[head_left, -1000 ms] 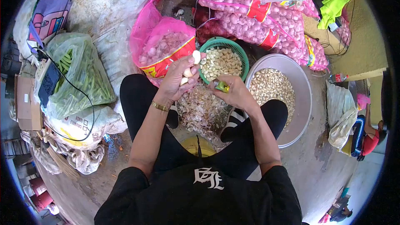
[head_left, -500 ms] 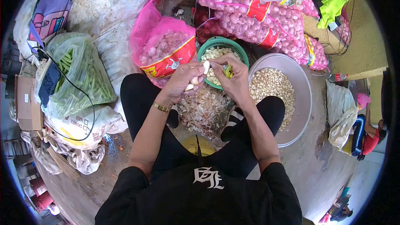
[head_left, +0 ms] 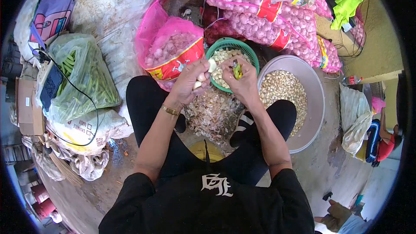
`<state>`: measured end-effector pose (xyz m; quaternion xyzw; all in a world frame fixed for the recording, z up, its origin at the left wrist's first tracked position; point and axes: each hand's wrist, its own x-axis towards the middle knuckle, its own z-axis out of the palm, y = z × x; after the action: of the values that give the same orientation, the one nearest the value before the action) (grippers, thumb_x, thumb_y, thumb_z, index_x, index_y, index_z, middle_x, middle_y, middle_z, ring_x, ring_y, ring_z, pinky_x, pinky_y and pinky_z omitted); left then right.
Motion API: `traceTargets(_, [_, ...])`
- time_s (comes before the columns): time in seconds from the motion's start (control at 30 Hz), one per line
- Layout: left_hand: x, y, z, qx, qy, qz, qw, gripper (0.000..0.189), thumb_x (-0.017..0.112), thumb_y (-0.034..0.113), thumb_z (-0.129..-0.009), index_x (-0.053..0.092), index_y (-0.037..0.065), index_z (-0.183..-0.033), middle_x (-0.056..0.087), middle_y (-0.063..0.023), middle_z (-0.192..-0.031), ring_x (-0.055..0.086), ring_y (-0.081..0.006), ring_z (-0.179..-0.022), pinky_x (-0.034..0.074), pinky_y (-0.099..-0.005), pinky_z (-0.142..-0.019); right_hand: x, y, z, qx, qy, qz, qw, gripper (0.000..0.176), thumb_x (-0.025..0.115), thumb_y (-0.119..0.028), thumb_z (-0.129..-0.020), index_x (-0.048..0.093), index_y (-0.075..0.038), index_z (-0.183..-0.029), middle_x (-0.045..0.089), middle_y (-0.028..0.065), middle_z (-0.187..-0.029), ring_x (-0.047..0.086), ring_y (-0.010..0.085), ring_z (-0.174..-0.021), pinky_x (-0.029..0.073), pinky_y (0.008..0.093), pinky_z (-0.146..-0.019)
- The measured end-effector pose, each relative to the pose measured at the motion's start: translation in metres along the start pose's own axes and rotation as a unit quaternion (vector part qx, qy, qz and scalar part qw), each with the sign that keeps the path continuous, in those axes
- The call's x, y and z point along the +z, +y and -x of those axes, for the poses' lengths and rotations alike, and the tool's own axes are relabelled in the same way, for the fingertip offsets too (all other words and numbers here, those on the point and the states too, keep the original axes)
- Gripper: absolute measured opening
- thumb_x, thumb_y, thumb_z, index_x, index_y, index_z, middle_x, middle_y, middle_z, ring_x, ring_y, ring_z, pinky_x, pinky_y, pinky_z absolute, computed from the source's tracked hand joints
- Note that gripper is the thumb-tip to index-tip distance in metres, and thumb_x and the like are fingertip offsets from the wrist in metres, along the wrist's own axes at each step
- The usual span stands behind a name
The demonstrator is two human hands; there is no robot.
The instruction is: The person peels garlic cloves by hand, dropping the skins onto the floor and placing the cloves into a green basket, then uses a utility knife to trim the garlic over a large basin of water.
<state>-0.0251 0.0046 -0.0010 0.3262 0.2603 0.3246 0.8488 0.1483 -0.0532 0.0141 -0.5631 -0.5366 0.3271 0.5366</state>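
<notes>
Grey concrete floor (head_left: pixel 333 164), stained and dusty. At the middle, a loose heap of garlic skins (head_left: pixel 212 115). Touching its far edge, a green basket (head_left: pixel 252 56) of peeled cloves. Just right of that, a wide metal bowl (head_left: pixel 319 104) with more cloves. Far left of the heap, an open pink net sack (head_left: pixel 167 39) of garlic; farther right, filled pink net sacks (head_left: pixel 277 24) piled together. On the left, a clear bag of green beans (head_left: pixel 82 78) against a white sack (head_left: pixel 84 132), near a cardboard box (head_left: pixel 26 108). At the right edge, a crumpled white bag (head_left: pixel 354 123).
</notes>
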Motion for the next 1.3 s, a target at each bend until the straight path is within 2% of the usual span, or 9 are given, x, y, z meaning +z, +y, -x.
traceTargets(0.07, [-0.001,0.004,0.001,-0.010,0.013,0.027,0.999,0.024,0.058,0.026,-0.097,0.056,0.003,-0.092,0.056,-0.0013,-0.074,0.046,-0.0047,-0.051,0.034,-0.0168,-0.036,-0.001,-0.002,0.002,0.028,-0.012,-0.025,0.999,0.013,0.070,-0.006,-0.073,0.062,0.000,-0.082,0.055,0.0066,-0.070,0.053,0.0157,-0.064,0.042,0.0302,-0.060])
traceTargets(0.13, [-0.005,0.005,0.001,-0.021,0.026,0.055,0.998,0.024,0.057,0.027,-0.097,0.054,0.004,-0.089,0.055,-0.0019,-0.073,0.045,-0.0051,-0.051,0.034,-0.0169,-0.035,-0.005,0.000,0.003,-0.083,-0.074,0.029,0.993,0.015,0.070,-0.006,-0.072,0.062,0.000,-0.084,0.056,0.0076,-0.072,0.053,0.0172,-0.063,0.042,0.0309,-0.061])
traceTargets(0.2, [-0.010,0.005,-0.001,-0.023,-0.022,0.125,0.992,0.030,0.055,0.028,-0.098,0.057,0.002,-0.114,0.049,0.0000,-0.070,0.043,-0.0052,-0.048,0.030,-0.0179,-0.034,-0.009,-0.010,0.009,-0.085,-0.118,0.048,0.988,0.011,0.069,-0.003,-0.075,0.062,0.000,-0.083,0.056,0.0051,-0.072,0.053,0.0135,-0.066,0.042,0.0279,-0.063])
traceTargets(0.47, [-0.008,0.012,0.004,-0.008,-0.040,0.160,0.986,0.038,0.052,0.028,-0.099,0.052,0.000,-0.126,0.046,0.0012,-0.073,0.041,-0.0040,-0.050,0.030,-0.0173,-0.035,-0.009,-0.008,0.013,-0.050,-0.198,0.044,0.978,0.016,0.069,0.002,-0.080,0.070,0.000,-0.097,0.067,0.0078,-0.083,0.062,0.0112,-0.080,0.048,0.0266,-0.075])
traceTargets(0.57, [-0.004,0.013,0.007,-0.009,-0.058,0.141,0.988,0.039,0.052,0.027,-0.099,0.051,0.001,-0.127,0.047,0.0014,-0.074,0.043,-0.0036,-0.053,0.031,-0.0169,-0.035,-0.005,-0.010,0.014,0.021,-0.183,-0.011,0.983,0.017,0.068,-0.002,-0.086,0.071,0.000,-0.103,0.070,0.0064,-0.091,0.061,0.0085,-0.081,0.048,0.0251,-0.078])
traceTargets(0.67, [0.003,0.010,0.007,-0.004,-0.032,0.094,0.995,0.038,0.052,0.026,-0.099,0.053,0.001,-0.127,0.048,0.0017,-0.074,0.044,-0.0033,-0.053,0.031,-0.0164,-0.035,0.009,-0.016,0.012,0.066,-0.087,-0.086,0.990,0.015,0.067,-0.008,-0.091,0.071,0.001,-0.101,0.070,0.0028,-0.093,0.060,0.0064,-0.080,0.048,0.0234,-0.077])
traceTargets(0.73, [0.005,0.007,0.007,-0.007,-0.024,0.072,0.997,0.037,0.053,0.026,-0.099,0.053,0.002,-0.127,0.049,0.0019,-0.074,0.045,-0.0033,-0.053,0.032,-0.0162,-0.036,0.014,-0.015,0.010,0.073,-0.045,-0.124,0.989,0.017,0.067,-0.010,-0.091,0.071,0.002,-0.102,0.070,0.0016,-0.087,0.059,0.0040,-0.076,0.048,0.0219,-0.070])
traceTargets(1.0, [0.014,-0.011,0.000,0.125,0.033,0.001,0.992,0.021,0.055,0.022,-0.099,0.060,0.010,-0.115,0.055,0.0020,-0.073,0.049,-0.0044,-0.051,0.033,-0.0160,-0.036,0.019,-0.008,0.008,0.115,0.000,-0.165,0.979,0.015,0.067,-0.010,-0.091,0.072,0.002,-0.099,0.069,-0.0005,-0.083,0.057,0.0024,-0.072,0.047,0.0194,-0.064])
traceTargets(1.3, [0.018,-0.012,0.000,0.147,0.045,-0.018,0.988,0.022,0.055,0.022,-0.099,0.061,0.010,-0.116,0.056,0.0026,-0.074,0.050,-0.0021,-0.052,0.033,-0.0161,-0.036,0.013,-0.025,0.006,0.175,-0.007,-0.199,0.964,0.016,0.068,-0.010,-0.091,0.072,0.002,-0.101,0.069,-0.0006,-0.084,0.057,0.0022,-0.072,0.046,0.0186,-0.063])
